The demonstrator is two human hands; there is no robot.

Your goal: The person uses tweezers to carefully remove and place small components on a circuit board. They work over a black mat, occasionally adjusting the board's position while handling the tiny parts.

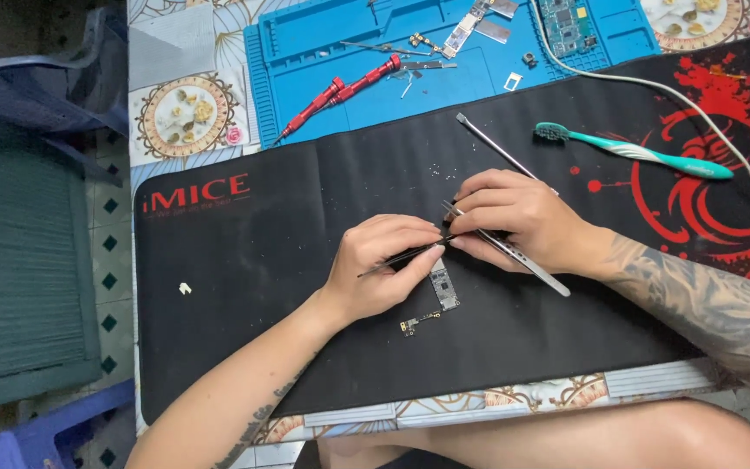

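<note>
My left hand (384, 265) pinches a thin black pointed tool (397, 258) that lies almost flat over the black mat (245, 287). My right hand (518, 217) grips silver tweezers (523, 260), tips pointing up-left toward the left hand's fingertips. The two tool tips meet at a tiny part between the hands; that part is too small to make out. A small circuit board (444, 288) lies on the mat just below the left thumb. A small flex part (417, 323) rests beside it.
A long metal pry rod (492, 145) and a teal toothbrush (635, 152) lie on the mat behind my hands. A blue repair mat (323, 52) at the back holds red screwdrivers (340, 94) and small parts. A white cable (696, 100) runs along the right.
</note>
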